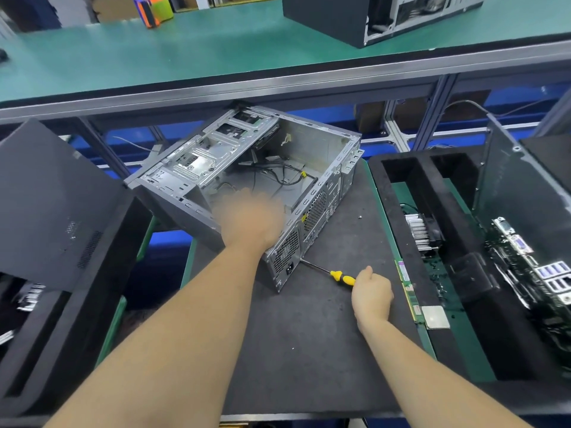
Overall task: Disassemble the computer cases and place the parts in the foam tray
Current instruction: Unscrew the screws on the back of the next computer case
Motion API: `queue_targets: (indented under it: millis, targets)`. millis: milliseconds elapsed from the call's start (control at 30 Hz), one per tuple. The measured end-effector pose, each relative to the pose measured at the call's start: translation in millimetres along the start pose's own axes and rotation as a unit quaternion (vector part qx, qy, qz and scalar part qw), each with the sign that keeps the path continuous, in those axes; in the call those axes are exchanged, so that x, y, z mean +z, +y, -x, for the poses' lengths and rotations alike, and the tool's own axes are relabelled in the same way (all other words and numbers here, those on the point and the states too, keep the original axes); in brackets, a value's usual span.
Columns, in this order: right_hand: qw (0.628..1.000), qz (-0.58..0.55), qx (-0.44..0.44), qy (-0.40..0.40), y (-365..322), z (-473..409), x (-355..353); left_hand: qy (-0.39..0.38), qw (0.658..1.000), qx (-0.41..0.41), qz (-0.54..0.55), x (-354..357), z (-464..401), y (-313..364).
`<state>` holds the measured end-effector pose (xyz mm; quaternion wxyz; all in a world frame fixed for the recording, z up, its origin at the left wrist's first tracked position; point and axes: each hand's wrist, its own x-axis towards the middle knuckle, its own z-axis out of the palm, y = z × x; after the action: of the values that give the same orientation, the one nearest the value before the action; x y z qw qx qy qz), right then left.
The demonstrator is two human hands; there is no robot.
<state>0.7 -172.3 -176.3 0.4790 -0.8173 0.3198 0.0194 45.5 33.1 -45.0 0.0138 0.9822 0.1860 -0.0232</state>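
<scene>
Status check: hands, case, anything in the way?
Left hand blurred, over open computer case; grip unclear. Right hand holds yellow screwdriver at case's rear. Loose screw beside case; foam tray right.

An electronics teardown workshop: a gutted computer case [247,180] lies on a dark padded counter [309,350], flanked by black foam trays [426,288] holding circuit boards [531,273], beneath a long green-matted assembly-line bench [185,57] on aluminium framing, where another opened case [355,20] sits.

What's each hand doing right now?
Left hand: blurred on the computer case; grip cannot be told.
Right hand: holds the screwdriver by its handle.
</scene>
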Motion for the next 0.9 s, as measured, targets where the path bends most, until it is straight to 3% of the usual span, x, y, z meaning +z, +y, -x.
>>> queue_targets:
  millis: [500, 633, 733, 900]
  targets:
    - [0.994, -0.001, -0.112, 0.011, 15, 16, 2, 0.012, 0.999, -0.013, 0.028, -1, 3, 0]
    - [0.995, -0.007, -0.104, -0.003, 10, 18, 0, 0.012, 0.999, -0.017, 0.046, -4, 4, -4]
    - [0.996, -0.016, -0.058, -0.059, 9, 5, -5, 0.010, 0.999, -0.013, 0.047, -5, 4, -4]
    - [0.962, -0.183, 0.055, -0.197, 6, 0, -23, 0.001, 0.999, -0.005, 0.041, -7, 4, -4]
